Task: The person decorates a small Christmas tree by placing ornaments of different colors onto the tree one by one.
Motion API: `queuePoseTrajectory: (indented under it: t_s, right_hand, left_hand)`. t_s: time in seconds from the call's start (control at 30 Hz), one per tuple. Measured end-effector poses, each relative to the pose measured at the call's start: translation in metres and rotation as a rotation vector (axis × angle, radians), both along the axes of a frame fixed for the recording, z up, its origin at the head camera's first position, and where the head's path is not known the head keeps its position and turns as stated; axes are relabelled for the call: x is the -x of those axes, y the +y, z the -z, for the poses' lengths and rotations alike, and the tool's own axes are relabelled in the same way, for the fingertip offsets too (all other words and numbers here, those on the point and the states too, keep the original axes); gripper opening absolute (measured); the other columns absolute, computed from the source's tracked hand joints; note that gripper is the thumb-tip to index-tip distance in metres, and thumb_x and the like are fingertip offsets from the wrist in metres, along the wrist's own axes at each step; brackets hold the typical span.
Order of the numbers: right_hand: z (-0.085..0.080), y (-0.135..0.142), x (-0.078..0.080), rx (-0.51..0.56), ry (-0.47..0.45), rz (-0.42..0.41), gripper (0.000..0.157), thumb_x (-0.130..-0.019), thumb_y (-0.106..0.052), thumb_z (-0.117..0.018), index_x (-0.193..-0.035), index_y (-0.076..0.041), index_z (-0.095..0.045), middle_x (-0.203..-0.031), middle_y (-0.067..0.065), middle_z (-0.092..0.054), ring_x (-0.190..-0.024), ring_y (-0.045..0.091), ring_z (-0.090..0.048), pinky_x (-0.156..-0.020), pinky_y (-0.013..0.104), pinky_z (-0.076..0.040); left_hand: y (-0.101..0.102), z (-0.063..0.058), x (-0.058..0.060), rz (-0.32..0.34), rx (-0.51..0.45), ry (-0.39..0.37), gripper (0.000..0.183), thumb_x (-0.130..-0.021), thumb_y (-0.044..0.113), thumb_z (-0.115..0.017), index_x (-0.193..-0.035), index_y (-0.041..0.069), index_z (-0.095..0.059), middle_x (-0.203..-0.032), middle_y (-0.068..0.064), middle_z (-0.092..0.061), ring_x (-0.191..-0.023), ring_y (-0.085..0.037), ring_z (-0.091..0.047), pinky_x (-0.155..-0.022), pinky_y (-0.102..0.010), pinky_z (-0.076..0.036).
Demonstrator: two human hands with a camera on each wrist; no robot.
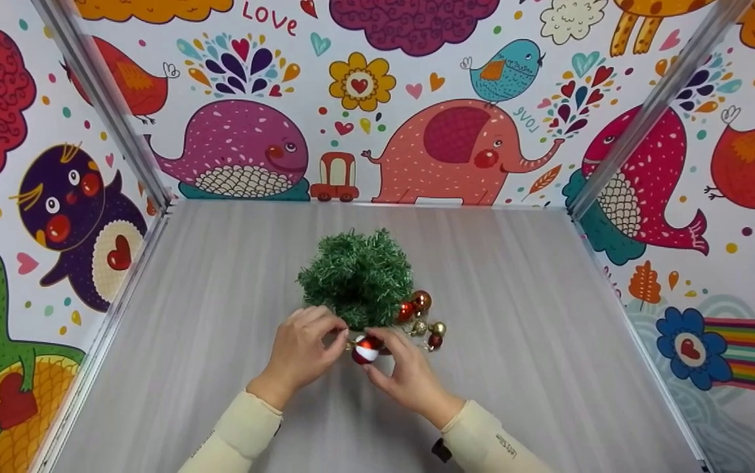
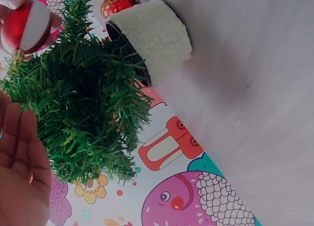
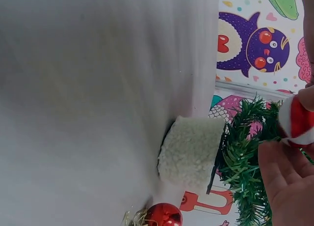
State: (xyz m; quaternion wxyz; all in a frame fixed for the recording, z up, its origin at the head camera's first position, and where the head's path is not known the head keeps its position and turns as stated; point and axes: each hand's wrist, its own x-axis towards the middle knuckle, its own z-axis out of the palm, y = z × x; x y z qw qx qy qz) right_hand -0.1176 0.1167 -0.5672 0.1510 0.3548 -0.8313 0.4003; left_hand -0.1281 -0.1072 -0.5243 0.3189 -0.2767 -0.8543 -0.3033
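A red and white Christmas bauble (image 1: 366,351) hangs between my two hands, just in front of a small artificial Christmas tree (image 1: 358,272). My right hand (image 1: 410,371) grips the ball with its thumb and fingers. Thumb and forefinger of my left hand (image 1: 305,345) meet at the thin string by the bauble's gold cap (image 2: 18,56). Below the green branches, the left wrist view shows the tree's fuzzy white pot (image 2: 157,42) on the table. The right wrist view has the bauble (image 3: 296,119) overlapping the branches.
Right of the tree lie several small baubles: an orange one (image 1: 421,300), a red one (image 1: 406,311), a gold one (image 1: 439,327) and a dark red one (image 1: 435,341). Printed panels (image 1: 233,131) enclose the grey table (image 1: 220,263) at the back and sides.
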Motion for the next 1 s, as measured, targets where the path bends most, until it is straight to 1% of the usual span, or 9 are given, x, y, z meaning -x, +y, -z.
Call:
queuePoseTrajectory:
  t_s: [0.07,0.17,0.27,0.4,0.53,0.67,0.73,0.87,1.0]
  right_hand:
    - [-0.002,-0.002,0.001,-0.001,0.019,0.011,0.057,-0.084,-0.01,-0.078,-0.136,-0.007,-0.054,-0.126,0.005,-0.059,-0.104,0.019,-0.062,-0.082,0.032,-0.055]
    - [-0.005,-0.007,0.003,0.025,0.055,0.023,0.051,-0.085,-0.01,-0.077,-0.132,-0.008,-0.058,-0.123,0.004,-0.061,-0.099,0.016,-0.063,-0.078,0.031,-0.055]
    - [-0.01,-0.015,0.004,0.062,0.109,0.054,0.038,-0.086,-0.01,-0.076,-0.123,-0.009,-0.065,-0.108,0.001,-0.063,-0.083,0.012,-0.063,-0.067,0.025,-0.054]
    - [-0.016,-0.024,0.005,0.061,0.152,0.129,0.02,-0.088,-0.015,-0.076,-0.108,-0.014,-0.072,-0.087,-0.006,-0.061,-0.067,0.004,-0.056,-0.057,0.016,-0.047]
    - [-0.018,-0.029,0.008,0.059,0.139,0.152,0.009,-0.089,-0.014,-0.075,-0.098,-0.016,-0.074,-0.08,-0.008,-0.059,-0.061,0.002,-0.053,-0.054,0.015,-0.044]
    - [-0.019,-0.03,0.011,0.087,0.103,0.142,0.006,-0.089,-0.012,-0.073,-0.092,-0.018,-0.074,-0.08,-0.011,-0.059,-0.06,0.003,-0.052,-0.054,0.015,-0.043]
    - [-0.02,-0.03,0.012,0.109,0.09,0.143,0.005,-0.09,-0.013,-0.072,-0.09,-0.018,-0.073,-0.08,-0.012,-0.06,-0.061,0.004,-0.053,-0.054,0.015,-0.043]
    - [-0.022,-0.03,0.014,0.117,0.111,0.173,0.006,-0.093,-0.017,-0.069,-0.089,-0.016,-0.073,-0.079,-0.011,-0.061,-0.062,0.003,-0.054,-0.054,0.016,-0.045]
    - [-0.027,-0.029,0.018,0.101,0.183,0.221,0.008,-0.093,-0.019,-0.068,-0.088,-0.015,-0.073,-0.077,-0.01,-0.062,-0.062,0.0,-0.052,-0.052,0.016,-0.044]
  left_hand:
    - [0.0,-0.001,0.001,0.001,0.004,0.007,0.008,-0.079,0.013,-0.077,-0.077,0.017,-0.071,-0.076,0.009,-0.06,-0.067,-0.01,-0.057,-0.063,-0.033,-0.05]
    - [0.0,-0.003,0.001,0.006,0.009,0.01,0.008,-0.079,0.012,-0.076,-0.077,0.017,-0.07,-0.076,0.008,-0.06,-0.066,-0.011,-0.055,-0.063,-0.033,-0.049]
    - [0.0,-0.006,0.001,0.007,0.017,0.006,0.007,-0.08,0.012,-0.075,-0.078,0.017,-0.07,-0.078,0.007,-0.06,-0.067,-0.011,-0.055,-0.064,-0.034,-0.05]
    - [0.0,-0.006,0.0,0.005,0.018,-0.003,0.006,-0.082,0.015,-0.075,-0.079,0.018,-0.071,-0.081,0.008,-0.061,-0.07,-0.012,-0.058,-0.066,-0.034,-0.051]
    - [0.002,-0.004,0.0,0.024,0.012,-0.009,0.005,-0.082,0.015,-0.074,-0.08,0.018,-0.071,-0.082,0.008,-0.061,-0.071,-0.012,-0.058,-0.067,-0.034,-0.051]
    - [0.002,-0.003,0.001,0.038,0.013,-0.005,0.005,-0.082,0.015,-0.075,-0.079,0.018,-0.071,-0.08,0.008,-0.061,-0.07,-0.012,-0.057,-0.066,-0.034,-0.051]
    - [0.001,-0.002,0.001,0.031,0.016,-0.004,0.005,-0.081,0.015,-0.075,-0.079,0.018,-0.071,-0.08,0.008,-0.061,-0.071,-0.012,-0.058,-0.066,-0.034,-0.051]
    - [-0.001,-0.004,0.002,0.002,0.029,0.009,0.006,-0.08,0.015,-0.075,-0.078,0.017,-0.07,-0.081,0.007,-0.06,-0.071,-0.013,-0.058,-0.065,-0.033,-0.05]
    - [-0.001,-0.007,0.007,-0.029,0.038,0.036,0.007,-0.079,0.014,-0.075,-0.076,0.017,-0.069,-0.081,0.006,-0.059,-0.071,-0.014,-0.057,-0.064,-0.033,-0.05]
